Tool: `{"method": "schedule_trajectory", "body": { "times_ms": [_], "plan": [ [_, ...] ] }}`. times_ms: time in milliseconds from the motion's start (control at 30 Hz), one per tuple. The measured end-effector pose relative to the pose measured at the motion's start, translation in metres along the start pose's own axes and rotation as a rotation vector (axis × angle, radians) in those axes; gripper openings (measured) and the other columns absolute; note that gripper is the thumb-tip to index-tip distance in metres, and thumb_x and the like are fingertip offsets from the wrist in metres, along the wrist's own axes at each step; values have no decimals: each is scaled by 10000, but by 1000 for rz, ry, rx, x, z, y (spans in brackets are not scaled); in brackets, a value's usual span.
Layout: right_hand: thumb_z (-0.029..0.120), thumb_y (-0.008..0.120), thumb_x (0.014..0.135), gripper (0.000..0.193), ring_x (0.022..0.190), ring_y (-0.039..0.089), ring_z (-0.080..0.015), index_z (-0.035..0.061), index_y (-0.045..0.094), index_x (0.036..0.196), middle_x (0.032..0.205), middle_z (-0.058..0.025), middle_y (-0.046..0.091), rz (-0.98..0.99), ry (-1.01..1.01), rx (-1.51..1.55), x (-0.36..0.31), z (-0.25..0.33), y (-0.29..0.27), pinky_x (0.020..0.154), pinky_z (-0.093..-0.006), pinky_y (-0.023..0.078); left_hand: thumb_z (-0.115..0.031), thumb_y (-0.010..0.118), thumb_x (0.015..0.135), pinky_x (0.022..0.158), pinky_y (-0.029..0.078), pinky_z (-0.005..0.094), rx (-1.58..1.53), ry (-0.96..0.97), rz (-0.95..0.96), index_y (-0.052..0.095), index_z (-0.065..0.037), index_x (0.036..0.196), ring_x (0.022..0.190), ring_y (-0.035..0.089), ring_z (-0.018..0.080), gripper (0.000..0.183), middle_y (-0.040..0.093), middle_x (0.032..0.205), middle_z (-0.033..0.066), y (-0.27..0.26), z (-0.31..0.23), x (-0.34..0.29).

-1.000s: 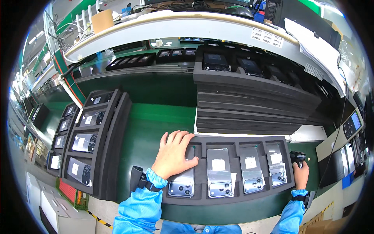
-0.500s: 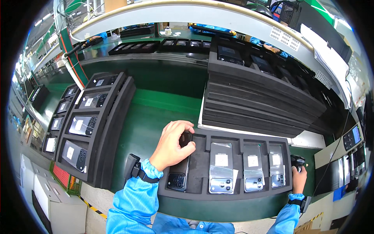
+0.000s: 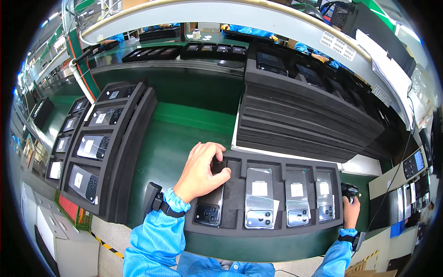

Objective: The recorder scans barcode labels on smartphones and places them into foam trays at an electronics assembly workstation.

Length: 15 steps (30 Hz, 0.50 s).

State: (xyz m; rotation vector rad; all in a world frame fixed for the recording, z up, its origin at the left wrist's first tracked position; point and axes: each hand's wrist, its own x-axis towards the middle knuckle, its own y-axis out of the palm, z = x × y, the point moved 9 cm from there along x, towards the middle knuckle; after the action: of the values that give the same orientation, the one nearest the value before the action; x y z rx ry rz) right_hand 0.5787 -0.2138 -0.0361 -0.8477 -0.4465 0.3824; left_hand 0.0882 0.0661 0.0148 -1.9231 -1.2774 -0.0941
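Note:
My left hand [image 3: 200,170] is curled over the upper end of a black smartphone [image 3: 210,203], thumb on one side and fingers on the other. That phone lies camera side up in the leftmost slot of a black foam tray [image 3: 234,196]. To its right in the same tray are three bluish smartphones: one [image 3: 260,203], a second [image 3: 296,203] and a third [image 3: 325,203], each in clear film with a white label. Just past the tray's right end, my right hand [image 3: 351,211] is closed round a black handheld scanner [image 3: 349,190].
A tall stack of black foam trays [image 3: 304,124] stands behind the tray. At left, more trays of phones [image 3: 94,145] lie on the green bench [image 3: 184,122]. A white shelf [image 3: 207,18] crosses above. A device with a small screen [image 3: 412,164] sits at far right.
The whole view has shifted slightly, so things sit a little further left. Both hands keep their grips, and the phones stay in their slots.

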Motion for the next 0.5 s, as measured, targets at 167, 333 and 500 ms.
{"method": "schedule_trajectory", "body": {
  "times_ms": [167,333,500],
  "plan": [
    [236,688,850,330,772,678,-318,-51,671,1012,845,-195,713,-22,-8,-1,1,-3,-1,755,-431,509,-158,730,750,1011,407,436,10,-15,12,481,-62,922,1055,553,334,318,636,1159,135,1,0,0],
    [236,686,850,343,782,686,-329,-47,676,1043,861,-202,718,-19,6,-19,3,-5,0,761,-435,511,-163,725,750,1012,411,433,24,6,-6,503,-60,949,1048,560,327,316,639,1157,132,-1,-3,0],
    [234,689,850,349,820,701,-345,-47,679,1057,891,-212,727,-11,-3,-12,3,-3,4,778,-443,514,-168,723,751,1016,415,429,22,-4,-2,546,-55,1014,1060,569,322,337,640,1158,124,-2,0,-1]
  ]
}}
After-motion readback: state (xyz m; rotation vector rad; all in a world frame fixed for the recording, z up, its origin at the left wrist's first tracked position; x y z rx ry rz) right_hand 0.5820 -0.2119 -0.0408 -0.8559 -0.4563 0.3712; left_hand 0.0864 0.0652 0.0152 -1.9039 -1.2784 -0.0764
